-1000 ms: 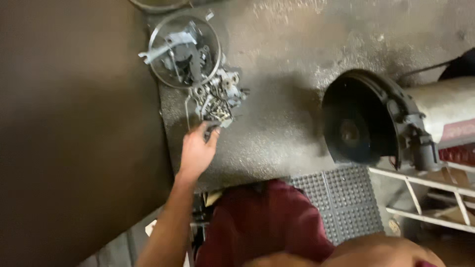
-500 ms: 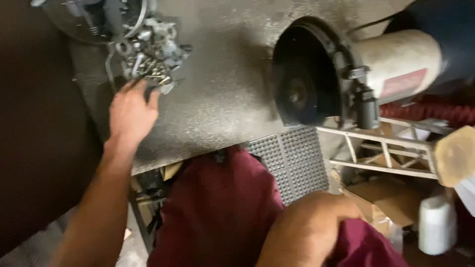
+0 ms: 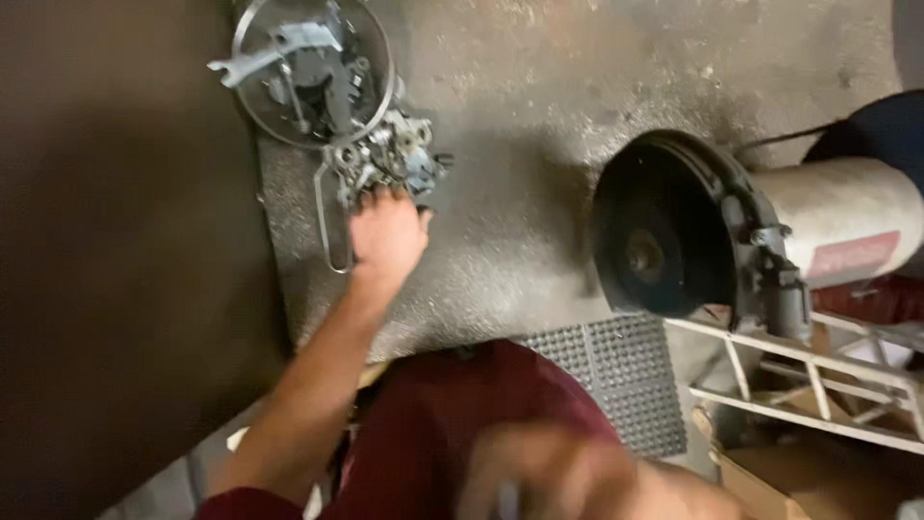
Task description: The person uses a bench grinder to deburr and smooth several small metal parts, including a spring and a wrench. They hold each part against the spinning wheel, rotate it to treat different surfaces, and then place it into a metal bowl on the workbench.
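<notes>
A grey, pitted workbench top (image 3: 539, 193) fills most of the view from the head camera, and everything here is placed against it. The largest thing on it is a bench grinder (image 3: 693, 241) at its right edge, with a dark round wheel guard facing the person and a pale cylindrical motor body running off to the right. Below the bench's near edge lies a black studded rubber mat (image 3: 616, 380), and to the right of that a white metal frame (image 3: 818, 376) slants past the grinder's base. The person's dark red clothing (image 3: 462, 424) covers the space in front of the bench's near edge. At the bench's far left corner sits a round metal bowl (image 3: 252, 106) holding loose grey parts and a flat wrench. Just nearer than the bowl, touching its rim, is a small grey metal assembly (image 3: 390, 159) with fittings and screws, and a thin bent wire rod (image 3: 322, 226) hangs from it along the bench's left edge. The left hand (image 3: 387, 236) lies palm down on the bench with its fingertips against the near side of the assembly; the fingers are spread slightly and laid on it, not closed around it. The right hand (image 3: 577, 477) is a blur in front of the bench's near edge, and I cannot tell whether it is open or closed.
</notes>
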